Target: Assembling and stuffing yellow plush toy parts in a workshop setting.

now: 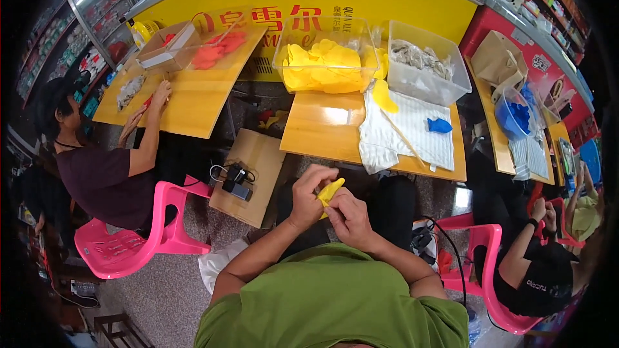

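Over the lap, just short of the wooden surface (322, 138), both hands are holding one small yellow piece of cloth (331, 191). Behind the surface, a yellow panel (400, 0) is carrying large red lettering (304, 18), partly showing through a clear tub (371, 51), with smaller dark lettering (346, 20) beside it. Farther right, a white sticker (540, 62) is standing out on a red panel (493, 26), and white print (536, 285) is running across a neighbour's black shirt (548, 270).

The left grip (311, 193) is closing on the yellow piece from its left, and the right grip (349, 212) is pinching it from its right, low down. The piece is sitting between the two, its tip pointing up and right, its lower end mostly hiding behind the fingers.

On the surface, the clear tub is holding yellow pieces (322, 67), while a white tub (431, 87) next to it is holding greyish stuffing (419, 58). In front, a stick (402, 138), a loose yellow piece (384, 97) and a blue piece (440, 125) are lying on a striped white cloth (379, 138).
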`<action>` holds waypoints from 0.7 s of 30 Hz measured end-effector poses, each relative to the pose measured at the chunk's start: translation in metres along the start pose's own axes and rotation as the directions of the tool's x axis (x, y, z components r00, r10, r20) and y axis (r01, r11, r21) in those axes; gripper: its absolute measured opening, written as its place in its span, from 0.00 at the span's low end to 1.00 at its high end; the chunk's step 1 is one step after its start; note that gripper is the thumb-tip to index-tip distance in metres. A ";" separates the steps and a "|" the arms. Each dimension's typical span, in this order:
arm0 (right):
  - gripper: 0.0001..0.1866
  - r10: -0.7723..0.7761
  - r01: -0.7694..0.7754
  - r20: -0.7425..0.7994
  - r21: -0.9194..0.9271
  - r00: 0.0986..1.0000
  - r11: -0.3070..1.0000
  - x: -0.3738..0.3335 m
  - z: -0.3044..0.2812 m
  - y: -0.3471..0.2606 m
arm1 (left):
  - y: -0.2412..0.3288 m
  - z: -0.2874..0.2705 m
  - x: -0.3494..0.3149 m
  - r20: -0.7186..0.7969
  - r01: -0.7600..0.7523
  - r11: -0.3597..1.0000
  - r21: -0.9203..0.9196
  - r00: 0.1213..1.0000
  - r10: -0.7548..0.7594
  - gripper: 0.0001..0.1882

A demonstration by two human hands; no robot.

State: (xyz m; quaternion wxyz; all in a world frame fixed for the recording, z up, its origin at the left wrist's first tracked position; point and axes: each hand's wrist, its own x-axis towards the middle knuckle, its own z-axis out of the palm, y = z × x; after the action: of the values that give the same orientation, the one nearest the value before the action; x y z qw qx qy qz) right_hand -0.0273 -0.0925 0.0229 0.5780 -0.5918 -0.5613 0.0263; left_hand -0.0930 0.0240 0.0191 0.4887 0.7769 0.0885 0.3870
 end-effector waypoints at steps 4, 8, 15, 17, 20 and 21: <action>0.05 0.057 -0.058 0.006 0.037 0.998 0.998 0.004 -0.004 -0.005 | -0.003 0.000 0.002 0.005 -0.035 0.999 0.007 0.999 0.035 0.13; 0.06 0.024 -0.022 -0.212 0.013 0.977 1.000 0.002 0.002 0.001 | -0.012 -0.004 0.005 -0.067 0.105 0.980 -0.167 0.991 -0.118 0.10; 0.17 0.109 -0.108 -0.123 0.015 0.986 0.994 0.006 0.000 -0.001 | -0.008 -0.002 0.001 -0.084 0.107 0.975 -0.193 0.989 -0.125 0.10; 0.16 0.032 -0.035 -0.141 -0.018 0.989 0.999 0.008 0.004 -0.001 | -0.011 0.002 0.000 -0.149 0.118 0.981 -0.154 0.979 -0.141 0.11; 0.11 0.054 -0.062 -0.132 -0.058 0.990 0.996 -0.004 0.011 0.004 | -0.015 0.007 -0.003 -0.179 0.144 0.980 -0.139 0.969 -0.168 0.11; 0.06 0.061 -0.071 -0.158 -0.064 0.986 0.995 -0.003 0.011 0.006 | -0.013 0.008 -0.002 -0.189 0.155 0.985 -0.071 0.968 -0.166 0.11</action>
State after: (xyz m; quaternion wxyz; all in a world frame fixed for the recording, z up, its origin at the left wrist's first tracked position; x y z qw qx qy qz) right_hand -0.0320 -0.0853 0.0129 0.5980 -0.6300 -0.4951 -0.0203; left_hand -0.0858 0.0239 0.0058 0.5290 0.7116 0.1878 0.4225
